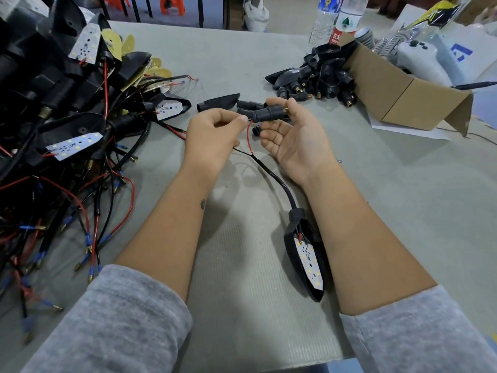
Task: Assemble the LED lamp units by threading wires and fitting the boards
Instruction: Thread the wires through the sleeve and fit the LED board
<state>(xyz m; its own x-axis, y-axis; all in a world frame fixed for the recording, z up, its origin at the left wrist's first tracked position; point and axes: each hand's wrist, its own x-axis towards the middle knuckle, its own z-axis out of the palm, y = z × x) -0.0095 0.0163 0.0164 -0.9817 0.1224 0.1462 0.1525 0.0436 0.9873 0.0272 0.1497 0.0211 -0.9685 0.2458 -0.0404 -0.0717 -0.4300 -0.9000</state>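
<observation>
Grey ribbed matting covers the tabletop (242,265), with orange stools and dark chair legs visible beyond its far edge. At its middle the left hand (212,133) pinches the end of a thin red wire (248,138) between thumb and forefinger, the fingers curled together, right at the mouth of a black cylindrical plastic stem with a brass threaded tip (269,113). The right hand (293,138), palm turned up, holds that stem between the thumb and the curled fingers. The red wire and a thin black one beside it merge into a black sheathed cable (277,179), which curves down the tabletop between the two forearms into a black pointed lamp housing (290,251). That housing lies near the right forearm with a white LED board dotted with yellow chips (309,262) seated in it, face up. Grey fleece sleeves (121,319) are pushed up both arms.

A heap of finished lamp units with tangled red and black leads (67,130) fills the left side. Just beyond the hands lie an empty black housing shell (219,102) and further loose stems. At the far right a pile of black stems and shells (320,79) spills beside an open brown cardboard box (403,95), with two clear plastic water bottles (336,20) behind them.
</observation>
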